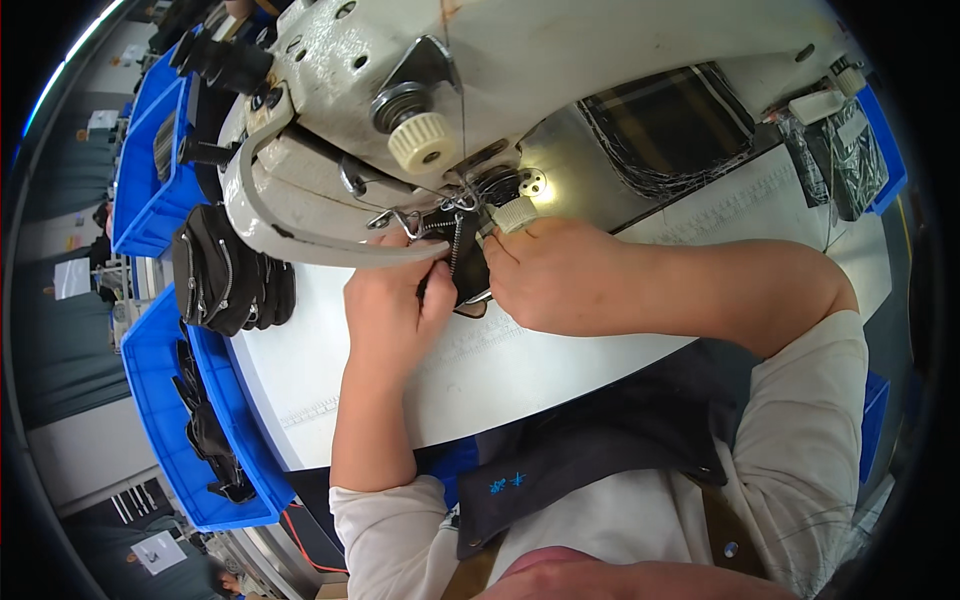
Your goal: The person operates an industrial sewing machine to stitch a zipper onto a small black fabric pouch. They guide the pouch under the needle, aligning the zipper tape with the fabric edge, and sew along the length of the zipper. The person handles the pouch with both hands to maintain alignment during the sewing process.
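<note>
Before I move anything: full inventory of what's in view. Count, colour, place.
Bulky metal sewing machine: one, off-white, top
Zippered fabric piece: one, dark, between the hands
Flat plaid fabric panels: one stack, dark brown, right of the needle area
Zippered fabric pouches: several, dark, left table edge
Rectangular plastic bins: at least three, blue, both sides
Plastic-wrapped bundle: at least one, dark, far right
Flat tabletop: one, white, centre
Cloth apron: one, dark, lower centre
Left hand: one, bare, left of centre
Right hand: one, bare, centre

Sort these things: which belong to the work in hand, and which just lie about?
Seemingly in use: left hand, right hand, dark zippered piece, sewing machine.

Apparently lying about: dark zippered pouches, plaid pieces, lower-left blue bin.
</note>
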`<state>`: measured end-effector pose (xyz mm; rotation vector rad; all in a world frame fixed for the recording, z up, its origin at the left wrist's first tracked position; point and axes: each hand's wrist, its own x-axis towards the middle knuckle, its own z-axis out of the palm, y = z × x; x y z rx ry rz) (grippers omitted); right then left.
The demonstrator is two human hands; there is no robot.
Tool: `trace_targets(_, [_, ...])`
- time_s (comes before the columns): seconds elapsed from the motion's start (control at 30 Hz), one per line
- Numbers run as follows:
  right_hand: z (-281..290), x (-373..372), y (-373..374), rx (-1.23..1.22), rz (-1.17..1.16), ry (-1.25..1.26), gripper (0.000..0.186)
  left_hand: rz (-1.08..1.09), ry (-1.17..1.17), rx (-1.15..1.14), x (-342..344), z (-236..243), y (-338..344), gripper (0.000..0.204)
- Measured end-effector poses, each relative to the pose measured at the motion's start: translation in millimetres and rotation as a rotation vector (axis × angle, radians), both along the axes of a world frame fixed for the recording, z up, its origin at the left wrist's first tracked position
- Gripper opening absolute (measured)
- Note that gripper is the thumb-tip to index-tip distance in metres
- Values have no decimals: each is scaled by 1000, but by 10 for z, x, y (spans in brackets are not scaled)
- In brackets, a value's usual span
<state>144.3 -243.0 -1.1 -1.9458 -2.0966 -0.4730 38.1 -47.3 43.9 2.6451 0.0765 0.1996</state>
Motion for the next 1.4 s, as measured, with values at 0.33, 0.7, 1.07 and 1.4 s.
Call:
trace_targets(0.33, [39,-123,-28,-158,-45,-63,35,-21,-195,294,59,-227,-120,25])
trace_targets(0.7, [-17,-112,-26,-13,-41,-80,31,-128,-493,331,161,-274,-132,27])
trace_targets(1.07, [75,-177,-102,-89,2,-89,27,-192,-247,247,64,-174,-157,40])
trace_targets(1.4, [109,-158,-107,-43,6,-135,31,-195,-207,232,22,-173,-237,46])
